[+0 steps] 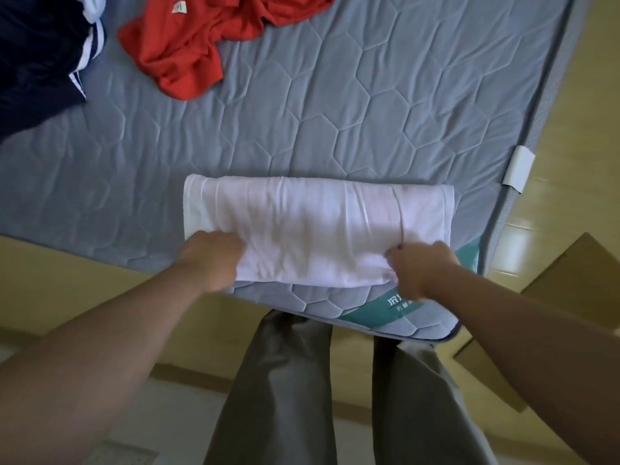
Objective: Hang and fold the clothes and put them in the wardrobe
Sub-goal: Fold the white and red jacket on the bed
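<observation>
A pale pink garment (312,223) lies folded into a long flat strip near the front corner of the grey quilted mattress (302,105). My left hand (209,253) grips its near left edge, fingers tucked under the cloth. My right hand (421,263) pinches the near right edge, bunching the fabric. A crumpled red shirt (191,45) lies at the back of the mattress. A dark navy garment with white stripes (40,62) lies at the back left.
The mattress edge runs diagonally at the right, with a white tag (519,169) on its side. A cardboard box (550,317) stands on the yellow floor at the right. My grey trouser legs (292,391) stand against the mattress corner.
</observation>
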`<state>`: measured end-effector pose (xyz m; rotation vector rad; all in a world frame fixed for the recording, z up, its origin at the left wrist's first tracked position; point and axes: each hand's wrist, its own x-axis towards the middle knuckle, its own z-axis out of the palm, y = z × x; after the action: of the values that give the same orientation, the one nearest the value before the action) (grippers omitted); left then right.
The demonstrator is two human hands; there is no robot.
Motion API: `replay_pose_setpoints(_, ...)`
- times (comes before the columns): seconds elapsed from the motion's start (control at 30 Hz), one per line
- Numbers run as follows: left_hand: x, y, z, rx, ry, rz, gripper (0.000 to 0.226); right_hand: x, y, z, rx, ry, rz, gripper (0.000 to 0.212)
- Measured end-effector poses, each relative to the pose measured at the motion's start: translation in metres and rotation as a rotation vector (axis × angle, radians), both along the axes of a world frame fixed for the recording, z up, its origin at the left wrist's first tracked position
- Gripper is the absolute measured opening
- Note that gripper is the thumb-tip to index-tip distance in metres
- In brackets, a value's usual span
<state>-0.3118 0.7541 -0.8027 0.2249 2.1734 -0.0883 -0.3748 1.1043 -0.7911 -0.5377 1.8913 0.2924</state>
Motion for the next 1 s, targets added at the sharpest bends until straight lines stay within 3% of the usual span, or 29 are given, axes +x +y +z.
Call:
replay_pose_setpoints(0.07,-0.027,-0.002,0.004,0.159,0.344,0.186,0.025,-0.025,-0.010,0.003,-0.117,0.218,-0.106,0.042)
replay_pose_setpoints(0.13,-0.053,-0.005,0.005,0.214,0.593,0.207,0.036,-0.053,-0.017,0.002,-0.218,0.511,-0.141,0.054)
replay_pose_setpoints(0.2,-0.081,-0.010,-0.002,0.219,0.456,0.278,0.055,-0.082,-0.019,-0.004,-0.200,0.476,-0.182,0.073)
replay_pose_setpoints(0.3,-0.109,-0.016,-0.017,0.139,0.030,0.272,0.061,-0.115,-0.020,-0.021,-0.059,0.090,-0.116,0.072)
replay_pose_setpoints(0.4,-0.111,-0.023,-0.029,0.038,-0.063,0.158,0.055,-0.121,-0.015,-0.031,0.056,-0.073,-0.009,0.084)
replay_pose_setpoints(0.53,-0.101,-0.030,-0.031,0.027,-0.012,0.112,0.034,-0.117,0.000,-0.033,0.012,-0.067,-0.075,0.087)
replay_pose_setpoints(0.7,-0.097,-0.044,0.009,0.024,0.103,0.141,0.014,-0.130,0.003,-0.001,-0.068,-0.002,-0.095,0.065)
replay_pose_setpoints(0.9,-0.112,-0.053,0.091,0.078,0.461,0.187,0.026,-0.170,-0.004,0.079,-0.215,0.338,-0.108,0.022)
replay_pose_setpoints(1.0,-0.112,-0.056,0.118,0.120,0.687,0.045,0.034,-0.174,0.001,0.107,-0.269,0.595,-0.045,0.021)
